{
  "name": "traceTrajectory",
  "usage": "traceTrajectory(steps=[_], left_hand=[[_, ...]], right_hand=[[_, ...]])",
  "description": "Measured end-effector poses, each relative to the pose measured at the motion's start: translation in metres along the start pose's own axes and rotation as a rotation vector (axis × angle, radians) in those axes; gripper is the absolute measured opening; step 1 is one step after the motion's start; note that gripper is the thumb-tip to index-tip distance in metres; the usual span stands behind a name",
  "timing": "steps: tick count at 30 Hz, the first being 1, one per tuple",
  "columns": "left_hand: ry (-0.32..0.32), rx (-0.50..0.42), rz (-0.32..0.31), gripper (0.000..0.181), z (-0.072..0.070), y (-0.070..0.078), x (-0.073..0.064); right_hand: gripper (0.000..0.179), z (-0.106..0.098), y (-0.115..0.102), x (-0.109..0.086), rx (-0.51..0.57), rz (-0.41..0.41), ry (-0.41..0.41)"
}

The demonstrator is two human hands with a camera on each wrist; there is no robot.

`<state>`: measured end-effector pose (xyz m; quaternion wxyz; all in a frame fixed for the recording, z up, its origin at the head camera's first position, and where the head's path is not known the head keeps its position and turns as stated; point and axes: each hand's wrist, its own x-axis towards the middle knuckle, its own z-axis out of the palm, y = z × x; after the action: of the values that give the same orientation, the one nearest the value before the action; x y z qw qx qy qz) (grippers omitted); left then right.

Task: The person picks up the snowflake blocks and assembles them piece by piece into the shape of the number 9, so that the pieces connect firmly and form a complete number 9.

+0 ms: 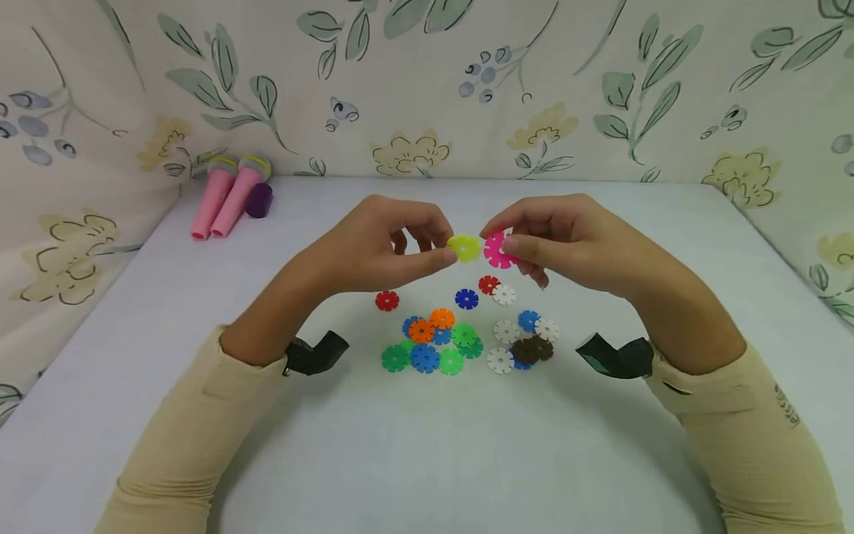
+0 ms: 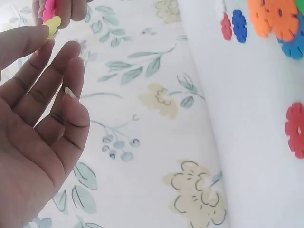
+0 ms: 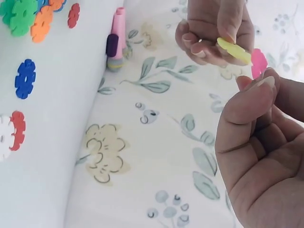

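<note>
In the head view my left hand (image 1: 394, 245) pinches a yellow notched plastic disc (image 1: 465, 248) between thumb and forefinger. Facing it, my right hand (image 1: 567, 236) pinches a pink notched disc (image 1: 497, 251) the same way. Both discs are raised above the table, edge toward edge. A narrow gap shows between them in the head view; in the right wrist view the yellow disc (image 3: 233, 50) overlaps or meets the pink disc (image 3: 258, 62), and I cannot tell whether they touch. The lower fingers of the left hand (image 2: 42, 114) are loosely bent.
Below the hands lie several loose discs: blue (image 1: 425, 358), orange (image 1: 422, 331), green (image 1: 396, 358), brown (image 1: 534, 348), white (image 1: 500, 360) and red (image 1: 387, 300). Two pink toy microphones (image 1: 235, 200) and a purple piece (image 1: 259, 200) lie at the back left, near the floral cloth (image 1: 427, 89).
</note>
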<state>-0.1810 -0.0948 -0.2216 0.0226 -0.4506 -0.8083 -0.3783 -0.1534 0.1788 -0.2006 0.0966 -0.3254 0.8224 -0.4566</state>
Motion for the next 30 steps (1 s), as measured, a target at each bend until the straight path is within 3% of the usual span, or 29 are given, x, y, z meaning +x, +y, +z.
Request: traceTrajectory(steps=[11,16,20,26,30], left_hand=[[0.116,0.021,0.119,0.011,0.005,0.012,0.000],[0.138,0.088,0.193,0.010,0.006,0.017,0.000],[0.160,0.085,0.238,0.008,0.009,0.019,0.000],[0.171,0.078,0.263,0.007,0.013,0.021,0.000],[0.183,0.147,0.274,0.006,0.014,0.023,-0.002]], right_hand=[[0.024,-0.006,0.000,-0.008,0.102,-0.139,-0.068],[0.024,-0.008,-0.003,-0.010,0.107,-0.151,-0.077],[0.024,-0.008,-0.005,-0.012,0.102,-0.147,-0.073],[0.025,-0.008,-0.005,-0.012,0.114,-0.174,-0.080],[0.023,-0.005,-0.006,-0.009,0.131,-0.180,-0.073]])
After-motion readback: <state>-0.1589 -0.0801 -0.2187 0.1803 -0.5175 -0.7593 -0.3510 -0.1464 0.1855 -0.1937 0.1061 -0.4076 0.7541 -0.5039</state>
